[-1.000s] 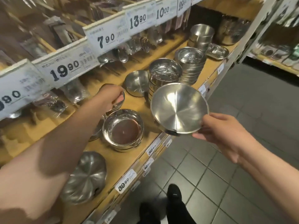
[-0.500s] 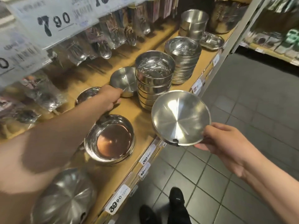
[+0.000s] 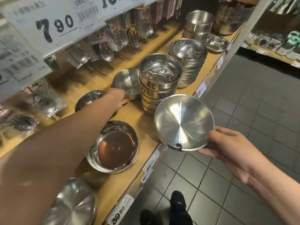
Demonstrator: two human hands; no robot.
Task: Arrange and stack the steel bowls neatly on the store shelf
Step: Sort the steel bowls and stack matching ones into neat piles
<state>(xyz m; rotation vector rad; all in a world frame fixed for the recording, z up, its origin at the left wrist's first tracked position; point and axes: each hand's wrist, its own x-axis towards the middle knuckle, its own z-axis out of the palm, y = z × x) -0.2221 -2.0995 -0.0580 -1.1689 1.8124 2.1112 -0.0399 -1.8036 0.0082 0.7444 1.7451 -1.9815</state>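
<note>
My right hand [image 3: 227,146] pinches the rim of a wide shallow steel bowl [image 3: 183,122], held tilted in the air past the shelf's front edge. My left hand [image 3: 117,99] reaches across the wooden shelf [image 3: 146,117], its fingers curled on the near rim of a small tilted bowl [image 3: 126,80] that leans against a tall stack of deep bowls [image 3: 159,75]. Under my left forearm stands a short stack of flat-bottomed bowls [image 3: 116,146]. Another bowl [image 3: 88,99] is partly hidden behind my left wrist.
A stack of shallow bowls [image 3: 188,52], steel cups [image 3: 198,23] and small trays [image 3: 215,42] fill the shelf's far end. An upturned bowl [image 3: 73,205] lies at the near end. Bagged spoons [image 3: 105,51] hang under price signs. Tiled floor and my shoes [image 3: 177,207] lie below.
My left hand has moved from the bowl at the back left over to the small tilted bowl beside the tall stack. The right hand keeps its bowl, slightly lower.
</note>
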